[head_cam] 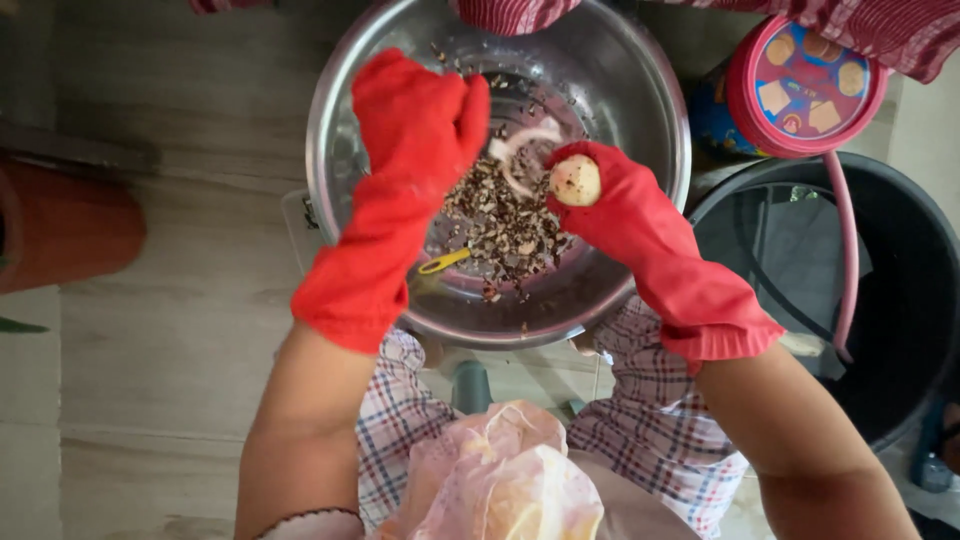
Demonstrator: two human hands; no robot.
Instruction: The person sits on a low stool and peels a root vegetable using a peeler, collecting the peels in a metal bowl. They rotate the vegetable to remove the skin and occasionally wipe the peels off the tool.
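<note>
**Peeled bulb held over the bowl of scraps**

Your right hand (600, 200) is closed around a small pale peeled bulb (576, 180), pinching it at the fingertips so the bare rounded side faces up toward you. You hold it above the steel bowl (640, 90), which seems sensible: anything that drops off lands with the brown skins and scraps (500, 225) already piled in the bottom. Your left hand (420, 125) hangs just beside it, over the left half of the bowl, fingers curled loosely inward; you cannot tell from here whether it grips anything. A pale curl of peel (520, 145) shows between the two hands, close to the bulb.

Both hands wear red rubber gloves, probably to keep the skins and juice off you. A yellow-handled tool (445, 262) lies in the bowl below your left wrist, touched by neither hand. The bowl sits on the floor between your knees, so both hands reach it without stretching. A black bucket (900, 300) stands to your right, with a pink-lidded tin (805, 85) next to it, and a thin plastic bag (500, 480) rests in your lap
</note>
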